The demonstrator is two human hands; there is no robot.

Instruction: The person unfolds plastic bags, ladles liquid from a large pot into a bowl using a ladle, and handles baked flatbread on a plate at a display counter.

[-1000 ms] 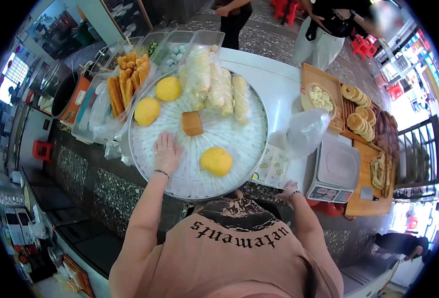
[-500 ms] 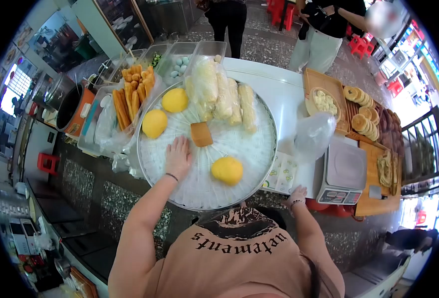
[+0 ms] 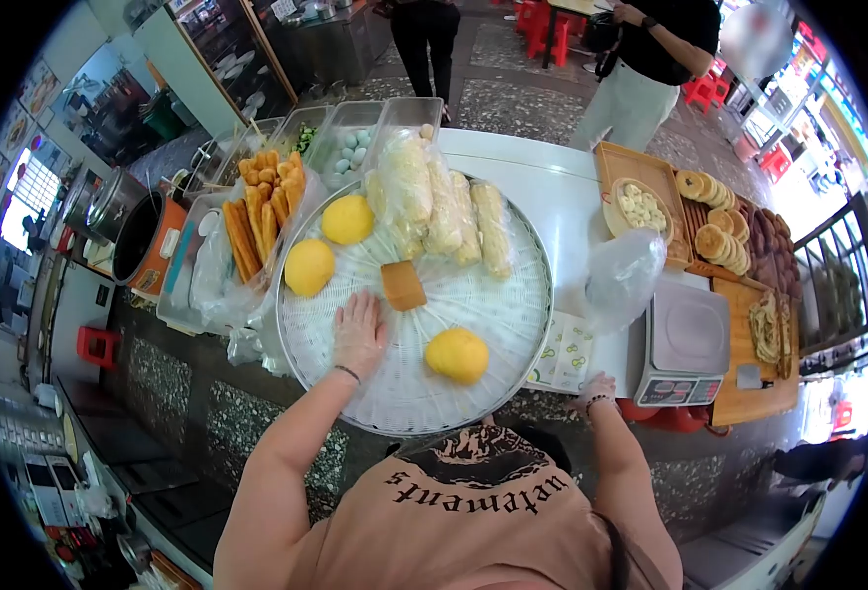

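My left hand (image 3: 360, 332) lies flat with its fingers spread on the round woven tray (image 3: 414, 393), holding nothing. Just above and right of its fingertips is a brown square block (image 3: 403, 285). Yellow rounded buns sit on the tray: one (image 3: 309, 266) left of the hand, one (image 3: 347, 218) above it, one (image 3: 457, 355) to its right. Plastic-wrapped pale rolls (image 3: 444, 211) rest at the tray's far side. My right hand (image 3: 594, 390) is at the table's near edge, below a green-patterned paper (image 3: 562, 354); its fingers are partly seen and look apart, with nothing visible in them.
Fried dough sticks (image 3: 257, 211) stand in a bin at left, beside egg and vegetable containers (image 3: 348, 147). Right are a plastic bag (image 3: 626, 275), a scale (image 3: 687, 339) and trays of flat breads (image 3: 721, 241). Two people (image 3: 640, 74) (image 3: 424, 44) stand beyond the table.
The table and tray have shifted slightly down in view. Both hands keep nearly the same places, the left flat on the tray, the right at the table edge.
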